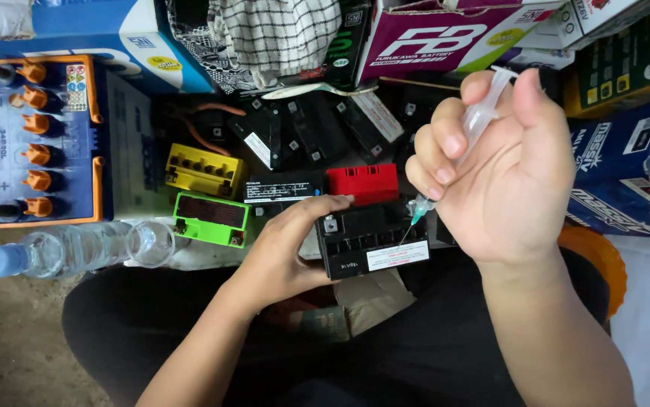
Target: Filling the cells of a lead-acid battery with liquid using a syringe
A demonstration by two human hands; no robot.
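The right hand point(502, 169) is curled into a fist-like grip around a clear syringe point(475, 124), fingers pressed together on the barrel and thumb up by the plunger end; the needle with its green hub point(417, 215) points down and left from this grip onto the top of a small black battery point(370, 241). The left hand point(287, 249) clasps that battery's left side, fingers spread along its top edge and closed on the case, holding it over the person's lap. Just beyond the left grip lie a red-topped battery point(362, 183), a green battery point(210, 218) and a yellow one point(203, 169). Farther left of it stands a larger blue battery with orange caps point(42, 143), and near it, lying on its side, a clear plastic bottle point(76, 249). Above the right grip are stacked cardboard boxes point(445, 38).
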